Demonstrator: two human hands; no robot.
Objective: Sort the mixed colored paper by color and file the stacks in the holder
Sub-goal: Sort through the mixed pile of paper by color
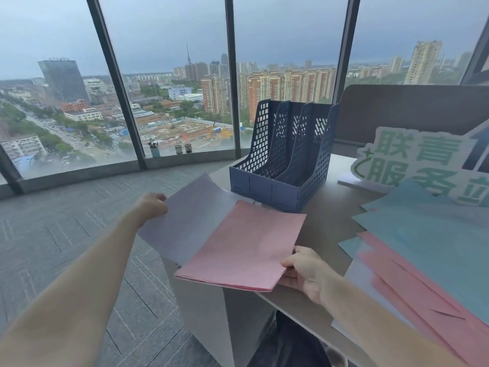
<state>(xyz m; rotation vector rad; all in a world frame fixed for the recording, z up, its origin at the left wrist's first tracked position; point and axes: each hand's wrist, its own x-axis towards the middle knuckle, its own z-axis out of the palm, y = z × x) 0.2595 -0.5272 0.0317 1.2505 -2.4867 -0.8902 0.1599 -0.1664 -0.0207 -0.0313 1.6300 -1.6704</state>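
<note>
Holding two sorted piles at once, the person had the left hand (pixel 152 205) curled on the far left edge of the lavender sheets (pixel 190 221), which hung partly past the corner of the tabletop (pixel 325 215). The right hand (pixel 304 268) pinched the near right corner of the pink stack (pixel 246 247), thumb on top and fingers underneath, so each grip was closed on its own paper. The pink stack overlapped the lavender sheets along its left side. Just beyond both stood the blue holder (pixel 285 165), upright, its three slots showing no paper. To the right lay the unsorted pile (pixel 436 247), teal sheets fanned over pink ones, in front of a white sign (pixel 412 165) with green lettering.

Judging from this, the sorting was only partly done, and the step in hand looked like squaring the pink stack or adding to it. To do it well, the pink edges should be tapped flush before anything else was added, since several edges showed ragged at the near corner. The lavender sheets needed drawing fully onto the tabletop, because the overhang could let them slide off once the left hand let go. Keeping the two colours from overlapping would spare mistakes later. Filing should probably wait until the mixed pile was cleared, one colour to each slot.
</note>
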